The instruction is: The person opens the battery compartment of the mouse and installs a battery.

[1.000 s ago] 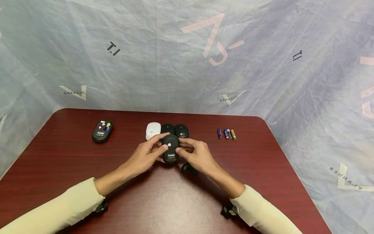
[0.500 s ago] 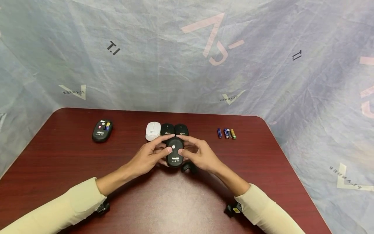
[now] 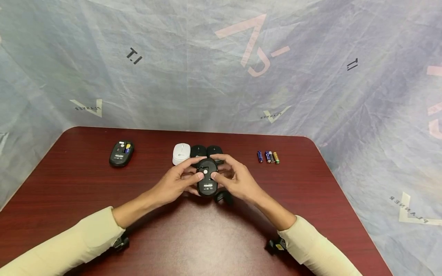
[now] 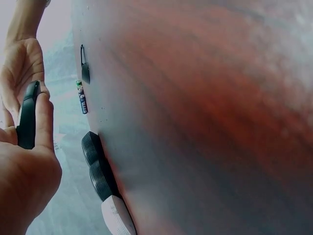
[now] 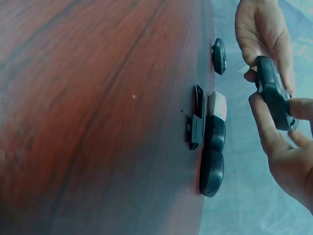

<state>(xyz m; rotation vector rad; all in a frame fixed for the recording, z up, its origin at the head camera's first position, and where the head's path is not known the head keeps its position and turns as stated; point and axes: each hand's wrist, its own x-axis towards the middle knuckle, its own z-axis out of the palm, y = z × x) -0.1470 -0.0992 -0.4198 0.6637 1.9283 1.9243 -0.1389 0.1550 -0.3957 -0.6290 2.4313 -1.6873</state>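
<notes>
A black computer mouse [image 3: 207,188] is held up above the table with its underside, label and white spot facing me. My left hand [image 3: 171,184] grips its left side, thumb on the underside and fingers round the edge. On the other side my right hand [image 3: 239,179] grips it, its thumb also pressing the underside. A dark recess shows near the far end of the mouse, partly covered by the thumbs. In the right wrist view the mouse [image 5: 272,90] is tilted between both hands. Below the right hand lies a curved black piece [image 3: 223,197], its kind unclear.
Behind the hands stand a white mouse [image 3: 181,153] and two black mice, the right one [image 3: 214,151] partly hidden. At far left another black mouse [image 3: 121,153] lies upside down with a battery in its open compartment. Several loose batteries [image 3: 268,156] lie at the right.
The held mouse has shifted slightly right and towards me, then stayed near there. Its underside looked smooth at the far end before; a dark recess shows there now.
</notes>
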